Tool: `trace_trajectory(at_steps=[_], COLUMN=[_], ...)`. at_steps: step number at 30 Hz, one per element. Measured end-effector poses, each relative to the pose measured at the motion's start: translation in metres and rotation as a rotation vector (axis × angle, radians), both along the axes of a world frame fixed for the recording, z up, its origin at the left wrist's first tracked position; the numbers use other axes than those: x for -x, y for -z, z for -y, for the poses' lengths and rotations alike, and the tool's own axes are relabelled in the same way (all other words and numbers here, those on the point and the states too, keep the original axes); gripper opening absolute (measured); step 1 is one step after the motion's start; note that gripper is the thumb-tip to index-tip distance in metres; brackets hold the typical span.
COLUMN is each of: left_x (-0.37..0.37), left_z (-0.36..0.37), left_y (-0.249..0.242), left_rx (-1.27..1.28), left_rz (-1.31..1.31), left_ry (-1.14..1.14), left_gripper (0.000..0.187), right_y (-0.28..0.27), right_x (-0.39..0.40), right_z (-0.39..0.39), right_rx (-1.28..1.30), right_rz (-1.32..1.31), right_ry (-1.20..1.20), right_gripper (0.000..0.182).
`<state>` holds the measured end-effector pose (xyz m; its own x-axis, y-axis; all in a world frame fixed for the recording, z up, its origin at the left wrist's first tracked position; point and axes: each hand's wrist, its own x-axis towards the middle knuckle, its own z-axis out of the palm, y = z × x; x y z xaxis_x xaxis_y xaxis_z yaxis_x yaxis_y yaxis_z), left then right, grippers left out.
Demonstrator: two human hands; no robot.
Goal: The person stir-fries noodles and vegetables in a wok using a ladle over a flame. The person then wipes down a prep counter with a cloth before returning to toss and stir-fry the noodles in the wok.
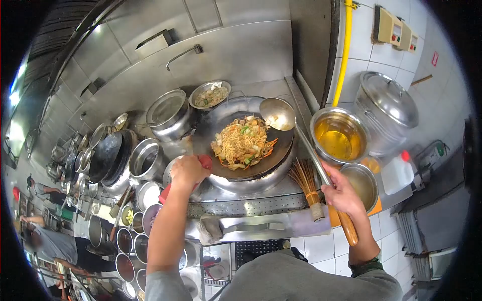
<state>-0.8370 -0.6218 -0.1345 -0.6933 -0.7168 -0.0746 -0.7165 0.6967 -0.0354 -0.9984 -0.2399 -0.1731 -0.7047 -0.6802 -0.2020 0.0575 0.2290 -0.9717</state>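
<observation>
One wok [251, 165] of noodles [244, 142]; left hand [188, 170] clamps its red-wrapped handle [205, 161], right hand [341, 193] clamps one ladle [277, 114], apparently holding some food.

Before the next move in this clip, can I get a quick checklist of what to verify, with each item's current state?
1. Left hand grips the red cloth-wrapped handle of the dark round wok: ok.
2. Right hand holds the long wooden-handled steel ladle: ok.
3. Ladle bowl sits over the wok's rim: ok.
4. Yellow stir-fried noodles all inside the wok: ok.
5. Burner flame under the wok: cannot tell.
6. Steel pot of yellow oil upright, beside the wok: ok.
</observation>
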Motion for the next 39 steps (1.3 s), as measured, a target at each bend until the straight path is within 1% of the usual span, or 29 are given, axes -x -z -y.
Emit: trace_trajectory(at_steps=[2,5,7,9,12,13,15,17,19,20,21,22,23,24,25,26,27,28,29,30,31,32,33,35,36,37,38,39], left_x=[0.002,0.008,0.0,-0.003,-0.004,-0.005,-0.009,-0.015,-0.024,-0.032,-0.046,-0.058,-0.075,-0.098,-0.12,-0.146,-0.17,-0.195,-0.222,-0.247,-0.265,-0.281,-0.299,-0.324,-0.341,-0.343,-0.347,-0.361], left_z=[0.001,0.006,0.007,0.004,0.01,0.013,0.015,0.014,-0.001,-0.011,-0.022,-0.015,-0.018,-0.026,-0.034,-0.045,-0.058,-0.067,-0.067,-0.069,-0.078,-0.083,-0.081,-0.083,-0.075,-0.079,-0.08,-0.073], left_y=[0.002,0.005,0.007,0.01,0.014,0.017,0.025,0.022,0.017,0.011,0.004,0.027,0.032,0.024,0.019,0.009,-0.001,-0.009,-0.001,0.009,0.011,0.017,0.029,0.049,0.07,0.072,0.076,0.099], left_rx=[0.026,-0.018,0.014,0.036,-0.109,-0.109,-0.187,-0.395,-0.547,-0.707,-0.72,-0.486,-0.417,-0.342,-0.329,-0.26,-0.214,-0.145,-0.116,0.025,0.124,0.244,0.311,0.45,0.5,0.526,0.519,0.553], left_rz=[0.009,-0.025,-0.029,0.019,-0.034,-0.041,-0.296,-0.611,-0.886,-0.969,-1.066,-1.151,-1.235,-1.26,-1.337,-1.313,-1.282,-1.246,-1.293,-1.296,-1.242,-1.222,-1.226,-1.236,-1.245,-1.281,-1.329,-1.32], left_ry=[0.013,-0.032,-0.063,-0.093,-0.152,-0.176,-0.13,-0.052,-0.085,-0.112,-0.155,-0.136,-0.17,-0.161,-0.177,-0.27,-0.35,-0.403,-0.394,-0.447,-0.594,-0.689,-0.732,-0.859,-0.901,-0.955,-0.972,-0.959], left_gripper=[0.062,0.063,0.064,0.064,0.067,0.067,0.066,0.061,0.054,0.059,0.066,0.068,0.069,0.069,0.069,0.069,0.069,0.064,0.066,0.066,0.068,0.067,0.068,0.069,0.07,0.065,0.067,0.068], right_y=[0.002,0.005,-0.002,-0.002,-0.001,0.001,0.007,0.015,0.028,0.015,0.001,0.017,0.011,0.044,0.059,0.032,0.025,0.021,0.013,-0.002,-0.018,-0.033,-0.043,-0.058,-0.069,-0.074,-0.082,-0.076], right_x=[0.001,0.006,0.005,0.007,0.011,0.013,0.022,0.031,0.04,0.035,0.032,0.042,0.044,0.074,0.097,0.091,0.097,0.104,0.109,0.106,0.095,0.083,0.074,0.048,0.012,0.014,-0.007,-0.016], right_z=[-0.001,-0.006,-0.005,-0.002,0.006,0.013,0.03,0.046,0.074,0.089,0.102,0.109,0.113,0.109,0.11,0.109,0.107,0.098,0.089,0.084,0.08,0.076,0.071,0.062,0.06,0.054,0.052,0.049], right_rx=[-0.019,-0.007,0.021,0.012,-0.02,-0.038,-0.065,-0.088,-0.203,-0.298,-0.386,-0.353,-0.422,-0.283,-0.413,-0.601,-0.605,-0.486,-0.371,-0.38,-0.31,-0.239,-0.232,-0.118,0.014,-0.103,-0.05,-0.027], right_rz=[0.002,-0.042,0.023,0.032,0.016,0.006,-0.035,-0.078,-0.753,-0.706,-0.675,-0.826,-0.816,-1.033,-0.736,-0.892,-0.904,-0.907,-0.907,-0.917,-0.753,-0.587,-0.592,-0.72,-0.793,-0.518,-0.478,-0.392], right_ry=[-0.003,-0.01,-0.022,-0.031,-0.052,-0.067,-0.104,-0.165,-0.206,-0.25,-0.309,-0.37,-0.46,-0.571,-0.599,-0.722,-0.755,-0.726,-0.693,-0.708,-0.658,-0.607,-0.626,-0.763,-0.694,-0.829,-0.916,-0.934], right_gripper=[0.067,0.067,0.066,0.066,0.065,0.065,0.065,0.066,0.065,0.065,0.065,0.066,0.068,0.071,0.072,0.072,0.072,0.071,0.071,0.071,0.072,0.074,0.074,0.069,0.041,0.047,0.049,0.049])
